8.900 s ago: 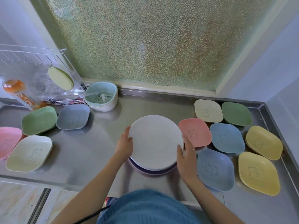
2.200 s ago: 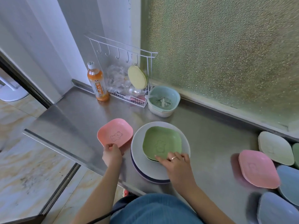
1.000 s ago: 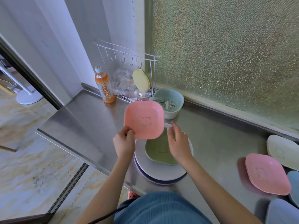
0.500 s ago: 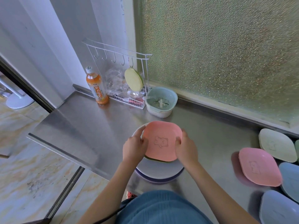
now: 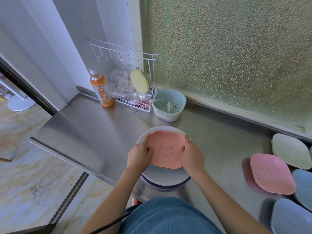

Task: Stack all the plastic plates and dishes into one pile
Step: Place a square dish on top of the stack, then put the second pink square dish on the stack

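A pink square dish with a bear drawing (image 5: 166, 148) lies on top of the pile, over other dishes whose edges show beneath it. They rest on a round white plate (image 5: 166, 177) with a purple plate (image 5: 162, 187) under it. My left hand (image 5: 139, 155) grips the pink dish's left edge and my right hand (image 5: 191, 155) grips its right edge. At the right of the counter lie another pink dish (image 5: 271, 176), a cream dish (image 5: 290, 151) and two blue dishes (image 5: 303, 190) (image 5: 290, 218).
A steel counter (image 5: 94, 132) ends in a left and front edge above a tiled floor. At the back stand an orange drink bottle (image 5: 101, 88), a white wire rack (image 5: 135, 98) with a yellow-green sponge, and a pale green strainer bowl (image 5: 168, 104).
The pink dish was lifted from the counter's left with my left hand, swung over the pile, and lowered onto the green dish with both hands. It now sits lower and flatter.
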A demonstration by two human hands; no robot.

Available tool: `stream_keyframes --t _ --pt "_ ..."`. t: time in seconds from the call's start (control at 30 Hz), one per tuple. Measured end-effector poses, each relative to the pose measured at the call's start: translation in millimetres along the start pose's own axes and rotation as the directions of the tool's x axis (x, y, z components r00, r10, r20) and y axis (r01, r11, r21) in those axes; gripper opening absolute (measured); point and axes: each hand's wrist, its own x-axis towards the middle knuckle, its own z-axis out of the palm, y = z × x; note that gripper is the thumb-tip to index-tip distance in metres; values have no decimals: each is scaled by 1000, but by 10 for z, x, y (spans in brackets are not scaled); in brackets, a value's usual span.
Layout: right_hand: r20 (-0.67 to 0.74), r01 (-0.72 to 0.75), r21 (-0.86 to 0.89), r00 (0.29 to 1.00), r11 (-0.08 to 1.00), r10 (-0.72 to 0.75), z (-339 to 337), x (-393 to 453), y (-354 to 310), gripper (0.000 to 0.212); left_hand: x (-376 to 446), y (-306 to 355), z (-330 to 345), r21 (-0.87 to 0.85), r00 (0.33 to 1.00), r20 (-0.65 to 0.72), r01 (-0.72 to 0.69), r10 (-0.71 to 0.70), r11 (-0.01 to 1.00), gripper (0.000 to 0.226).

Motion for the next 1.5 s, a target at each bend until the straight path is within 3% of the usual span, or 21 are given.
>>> stream_keyframes --t 0.43,0.53,0.63,0.73,0.83,0.93,1.3,1.5 --pt "-58 29 45 998 999 -27 82 4 30 50 -12 -15 19 -41 1000 -30 2 -3 999 52" --pt "-63 48 70 997 996 -44 49 17 115 48 -7 0 -33 -152 989 -138 30 -51 988 39" --pt "-113 -63 265 989 962 96 66 -23 316 48 99 -110 -52 -393 957 -217 93 -191 915 43" --pt "-18 -211 522 966 826 258 114 -102 519 49 214 -309 36 -579 952 5 252 -306 775 46" --pt "301 -370 728 929 578 215 227 -213 600 54 115 -410 184 -739 917 284 395 -280 546 44" --pt "394 -424 819 906 388 157 336 -307 648 54 19 -402 284 -774 916 318 400 -245 491 38" --pt "351 -457 842 868 288 352 -74 -355 1253 34 9 248 650 -761 894 433 431 -115 486 41" --pt "328 -456 843 856 285 401 -242 -347 1688 28 -81 633 891 -757 878 471 451 -84 472 38"
